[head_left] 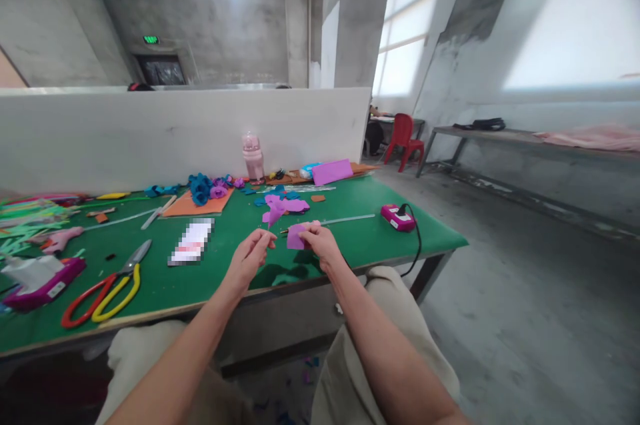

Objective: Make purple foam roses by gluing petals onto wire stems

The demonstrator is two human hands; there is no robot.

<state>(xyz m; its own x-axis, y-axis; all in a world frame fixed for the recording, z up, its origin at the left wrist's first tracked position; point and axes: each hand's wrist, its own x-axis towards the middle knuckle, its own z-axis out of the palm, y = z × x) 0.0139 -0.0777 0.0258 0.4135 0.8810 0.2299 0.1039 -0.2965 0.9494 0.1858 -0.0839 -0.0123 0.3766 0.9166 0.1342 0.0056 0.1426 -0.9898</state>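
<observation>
My left hand is closed in a pinch above the green table; whatever is between its fingertips is too small to make out. Just above those fingertips is a purple paper flower with spread petals, its narrow end pointing down toward them. My right hand pinches a small purple paper piece between thumb and fingers. Left of that piece a thin metallic tip shows. A translucent glue stick extends rightward from behind my right hand, where the hand hides what it joins.
Red-and-yellow-handled scissors and a phone lie at left on the green table. Blue flowers rest on orange sheets. A pink bottle stands by the white partition. A corded purple power strip sits at right.
</observation>
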